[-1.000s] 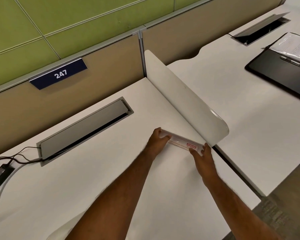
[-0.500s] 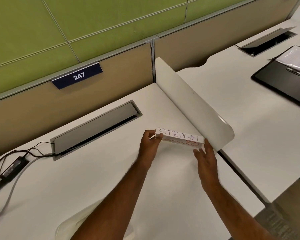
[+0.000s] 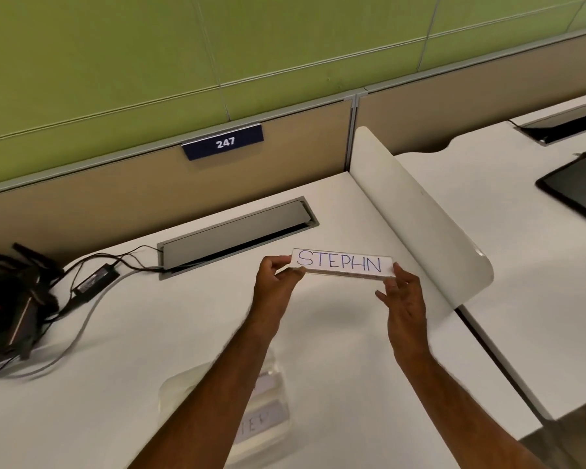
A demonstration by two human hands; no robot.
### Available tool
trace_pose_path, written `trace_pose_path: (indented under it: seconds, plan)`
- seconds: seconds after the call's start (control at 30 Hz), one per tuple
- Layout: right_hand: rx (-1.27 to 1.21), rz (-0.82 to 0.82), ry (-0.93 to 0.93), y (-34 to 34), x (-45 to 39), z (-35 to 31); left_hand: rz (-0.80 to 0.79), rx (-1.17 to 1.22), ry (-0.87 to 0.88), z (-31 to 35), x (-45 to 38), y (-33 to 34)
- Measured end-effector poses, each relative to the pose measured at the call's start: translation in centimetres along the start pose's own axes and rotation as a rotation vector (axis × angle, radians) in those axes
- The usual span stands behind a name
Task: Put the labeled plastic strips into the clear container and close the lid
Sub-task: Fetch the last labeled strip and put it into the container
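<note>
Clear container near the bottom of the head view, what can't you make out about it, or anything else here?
- Clear container: head view, left forearm covers much of it; lid state and contents unclear, lettering inside blurred.
- Labeled strip: left hand and right hand hide its ends.
- Dark device: cut by left edge.
- Black pad: cut by right edge.

The strip [image 3: 343, 263] spans between the left hand [image 3: 274, 285] and right hand [image 3: 401, 299], above the desk [image 3: 132, 333]. Behind the hands lies the cable tray [image 3: 237, 231]; right of the right hand stands the divider [image 3: 420, 211]; the container [image 3: 264, 407] sits under the left forearm.
</note>
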State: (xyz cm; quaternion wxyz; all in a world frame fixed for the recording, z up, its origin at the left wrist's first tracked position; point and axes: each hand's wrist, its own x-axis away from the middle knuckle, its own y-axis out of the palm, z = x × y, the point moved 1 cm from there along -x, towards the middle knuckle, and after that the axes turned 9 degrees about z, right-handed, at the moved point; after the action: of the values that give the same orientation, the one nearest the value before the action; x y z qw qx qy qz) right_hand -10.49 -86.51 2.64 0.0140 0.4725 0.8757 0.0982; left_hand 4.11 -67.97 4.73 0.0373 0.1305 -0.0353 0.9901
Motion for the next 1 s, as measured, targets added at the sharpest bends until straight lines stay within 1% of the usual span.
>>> trace_pose_path:
  seconds: [0.27,0.4,0.63,0.77,1.0]
  plan:
    - [0.038,-0.138,-0.012,3.6,3.3,0.5,0.045,0.062,0.039,1.4,1.9,-7.5]
    - [0.062,-0.219,-0.007,5.4,5.3,0.8,0.063,0.046,0.047,1.4,2.6,-11.6]
    - [0.131,-0.310,-0.034,8.5,8.1,1.6,0.047,-0.022,0.037,0.4,3.6,-18.0]
    - [0.134,-0.419,0.017,10.1,9.2,1.9,0.059,-0.046,0.037,-0.1,4.0,-21.3]
    - [0.272,-0.595,0.029,12.3,10.9,1.9,0.040,-0.057,0.065,-0.6,5.1,-26.5]
